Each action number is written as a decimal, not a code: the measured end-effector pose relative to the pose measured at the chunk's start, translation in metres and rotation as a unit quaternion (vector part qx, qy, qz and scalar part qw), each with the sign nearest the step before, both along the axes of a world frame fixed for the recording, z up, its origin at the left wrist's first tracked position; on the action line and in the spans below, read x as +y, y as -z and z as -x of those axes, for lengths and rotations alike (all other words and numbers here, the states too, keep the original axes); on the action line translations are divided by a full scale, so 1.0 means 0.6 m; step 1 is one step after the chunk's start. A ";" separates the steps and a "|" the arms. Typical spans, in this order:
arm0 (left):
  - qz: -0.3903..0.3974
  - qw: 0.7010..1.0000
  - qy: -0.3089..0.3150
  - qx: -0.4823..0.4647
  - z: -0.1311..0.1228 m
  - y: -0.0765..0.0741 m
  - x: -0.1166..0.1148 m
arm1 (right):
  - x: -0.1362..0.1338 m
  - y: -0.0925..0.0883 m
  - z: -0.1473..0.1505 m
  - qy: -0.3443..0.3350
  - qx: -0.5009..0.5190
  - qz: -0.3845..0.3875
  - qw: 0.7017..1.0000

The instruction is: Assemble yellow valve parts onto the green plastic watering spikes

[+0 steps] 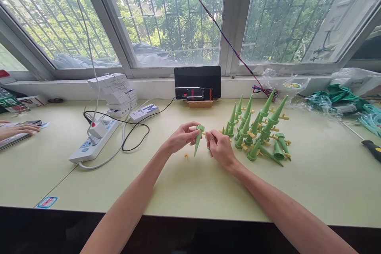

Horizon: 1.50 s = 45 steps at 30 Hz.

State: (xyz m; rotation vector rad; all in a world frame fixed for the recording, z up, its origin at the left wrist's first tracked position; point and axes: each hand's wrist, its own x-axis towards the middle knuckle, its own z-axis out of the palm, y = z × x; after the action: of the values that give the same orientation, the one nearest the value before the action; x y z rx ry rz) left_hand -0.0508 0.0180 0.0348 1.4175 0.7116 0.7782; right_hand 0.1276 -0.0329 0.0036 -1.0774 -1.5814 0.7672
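Note:
My left hand (185,134) grips a green plant watering spike (198,143) near its wide capped end, with the pointed tip slanting down. A small yellow valve (204,133) juts from the spike's side toward my right hand (219,146). The fingers of that hand are pinched at the valve's outer end and hide most of it. On the table just below the spike lies a small loose yellow part (186,155). Beside my right hand, several green spikes (250,127) with yellow valves stand close together, and a few lie on their sides at the front.
A power strip (92,143) with cables lies at left, near stacked white boxes (116,91). A tablet (197,77) and phone (200,94) lean at the back. A screwdriver (370,149) and plastic bags (336,99) are at right. Another person's hand (20,129) rests far left.

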 end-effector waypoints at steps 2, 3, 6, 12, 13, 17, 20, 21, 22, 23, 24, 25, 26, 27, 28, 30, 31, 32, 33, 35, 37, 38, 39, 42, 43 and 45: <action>0.001 1.000 -0.007 -0.001 0.000 -0.002 0.000 | 0.002 0.002 0.001 -0.001 0.007 0.000 1.000; 0.001 1.000 -0.014 -0.001 0.000 -0.002 0.001 | 0.004 0.003 0.002 0.000 0.009 0.000 1.000; 0.002 0.999 -0.032 -0.004 0.001 -0.003 0.004 | 0.006 0.004 0.003 0.006 0.004 -0.014 1.000; 0.008 0.999 -0.032 -0.013 0.003 -0.001 0.009 | 0.009 0.002 0.003 0.022 0.007 -0.048 0.999; 0.009 0.999 -0.033 -0.012 0.004 -0.001 0.009 | 0.010 0.003 0.003 0.022 0.008 -0.049 0.999; 0.013 0.999 -0.036 -0.007 0.005 0.000 0.011 | 0.013 0.006 0.003 0.015 0.013 -0.046 0.999; 0.016 0.999 -0.033 -0.003 0.005 0.003 0.012 | 0.015 0.010 0.003 0.014 0.012 -0.047 0.999; 0.017 0.999 -0.033 -0.001 0.005 0.004 0.012 | 0.015 0.010 0.002 0.015 0.009 -0.047 0.999; 0.018 0.999 -0.033 0.001 0.005 0.006 0.012 | 0.015 0.011 0.002 0.017 0.005 -0.047 0.999; 0.018 0.999 -0.033 0.002 0.005 0.007 0.012 | 0.016 0.011 0.001 0.018 0.001 -0.047 0.999; 0.017 0.999 -0.032 0.002 0.005 0.008 0.012 | 0.016 0.011 0.001 0.018 -0.002 -0.048 0.999; 0.016 0.999 -0.031 0.003 0.005 0.009 0.012 | 0.016 0.010 0.001 0.018 -0.004 -0.048 0.999; 0.015 0.999 -0.030 0.003 0.004 0.010 0.011 | 0.016 0.010 0.000 0.016 -0.005 -0.049 0.999; 0.012 0.999 -0.030 0.005 0.004 0.010 0.011 | 0.016 0.009 0.000 0.015 -0.005 -0.050 0.999; 0.010 0.999 -0.030 0.006 0.003 0.010 0.010 | 0.016 0.008 -0.001 0.015 -0.006 -0.049 0.999; 0.005 0.999 -0.030 0.012 0.002 0.009 0.009 | 0.016 0.007 -0.001 0.016 -0.007 -0.046 0.999; 0.004 0.999 -0.030 0.014 0.002 0.008 0.009 | 0.015 0.006 -0.001 0.015 -0.007 -0.043 0.999; 0.003 0.999 -0.030 0.015 0.002 0.008 0.009 | 0.014 0.005 -0.001 0.014 -0.006 -0.041 0.999; 0.001 0.999 -0.028 0.016 0.002 0.008 0.009 | 0.013 0.004 -0.001 0.012 -0.004 -0.038 0.999; -0.001 1.000 -0.024 0.015 0.003 0.009 0.011 | 0.012 0.003 0.000 0.005 0.001 -0.032 0.999; -0.004 1.000 -0.019 0.012 0.004 0.010 0.012 | 0.011 0.002 0.000 0.003 0.001 -0.029 1.000; -0.005 1.000 -0.017 0.010 0.004 0.011 0.013 | 0.011 0.002 0.000 0.005 -0.003 -0.031 1.000; -0.005 1.000 -0.016 0.007 0.004 0.012 0.013 | 0.011 0.003 0.000 0.010 -0.009 -0.036 0.999; -0.002 1.000 -0.014 -0.004 0.003 0.012 0.013 | 0.013 0.003 0.000 0.030 -0.029 -0.063 0.997; 0.000 1.000 -0.014 -0.007 0.003 0.012 0.013 | 0.014 0.003 0.000 0.033 -0.032 -0.069 0.997; 0.002 1.000 -0.013 -0.010 0.002 0.011 0.013 | 0.014 0.003 0.001 0.031 -0.033 -0.073 0.996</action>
State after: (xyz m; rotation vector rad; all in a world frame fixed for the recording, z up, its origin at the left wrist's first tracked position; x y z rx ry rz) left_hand -0.0521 0.0256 0.0281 1.3969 0.7171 0.8110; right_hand 0.1273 -0.0245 0.0017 -1.0498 -1.6250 0.5710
